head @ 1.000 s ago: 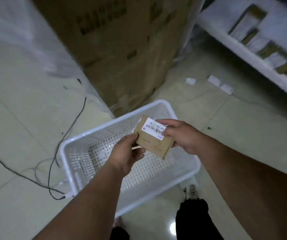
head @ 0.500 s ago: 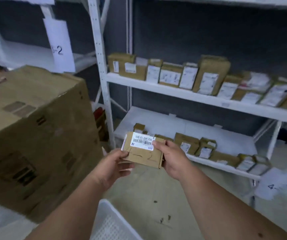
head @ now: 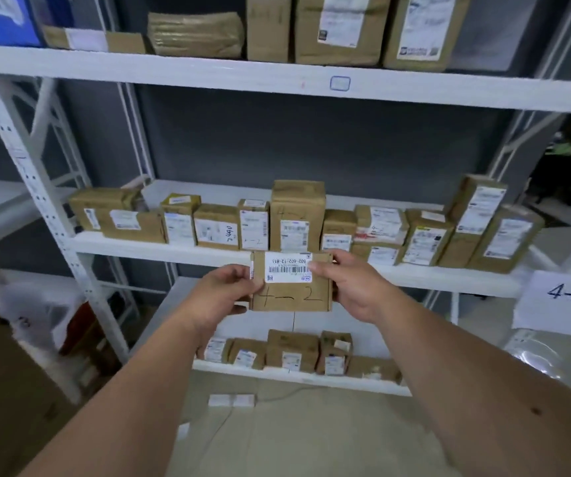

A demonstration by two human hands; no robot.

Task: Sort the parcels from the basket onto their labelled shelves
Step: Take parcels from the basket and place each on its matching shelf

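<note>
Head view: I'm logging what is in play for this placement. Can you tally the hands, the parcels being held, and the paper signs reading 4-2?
Hands: 2 (left hand, right hand)
Held parcel: 1
Paper sign reading 4-2: 1
Total: 4

Parcel stockroom — labelled shelves [head: 277, 80] of boxes [head: 297, 215]

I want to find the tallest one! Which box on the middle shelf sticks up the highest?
The upright brown box near the middle of the row, just above the held parcel. Its top rises above its neighbours, and "4-2" is handwritten on its front.
</note>
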